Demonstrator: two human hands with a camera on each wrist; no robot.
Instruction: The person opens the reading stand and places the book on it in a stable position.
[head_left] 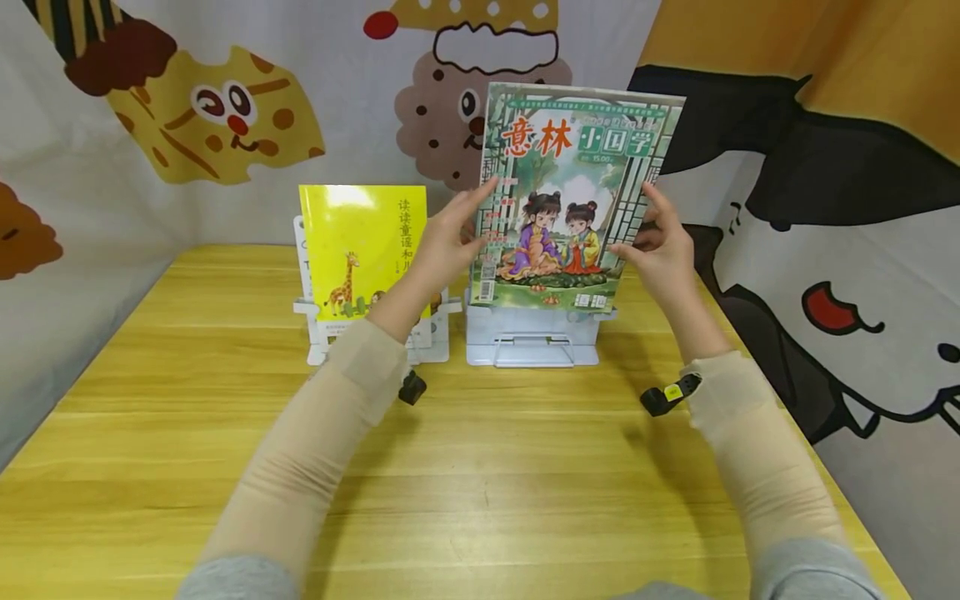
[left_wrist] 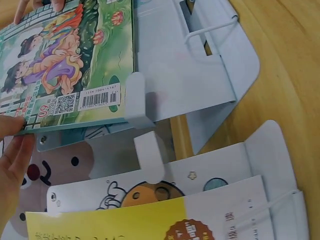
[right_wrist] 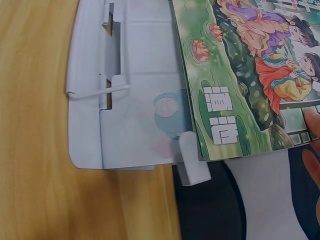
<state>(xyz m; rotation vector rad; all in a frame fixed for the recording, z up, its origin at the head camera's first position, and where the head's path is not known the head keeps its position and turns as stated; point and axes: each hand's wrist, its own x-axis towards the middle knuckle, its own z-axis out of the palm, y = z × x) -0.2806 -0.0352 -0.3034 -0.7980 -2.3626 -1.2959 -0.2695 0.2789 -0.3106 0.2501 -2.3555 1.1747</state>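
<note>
A green illustrated magazine [head_left: 573, 204] with two drawn children on its cover is held upright, tilted slightly, between both hands. My left hand [head_left: 441, 242] pinches its left edge, thumb on the cover. At the right edge my right hand [head_left: 663, 250] grips it the same way. Below and behind the magazine stands a white book stand [head_left: 483, 333], its upper part hidden. In the left wrist view the lower cover edge is right at the stand's side tab [left_wrist: 136, 100]; the right wrist view shows the other tab [right_wrist: 194, 160] close to the cover's corner.
Left of the magazine, a yellow book [head_left: 337, 242] with a giraffe rests on a second white stand [head_left: 441, 343], partly behind my left forearm. Both stands are near the back of the wooden table [head_left: 480, 483]. A cartoon-printed curtain [head_left: 247, 33] hangs behind and at the sides.
</note>
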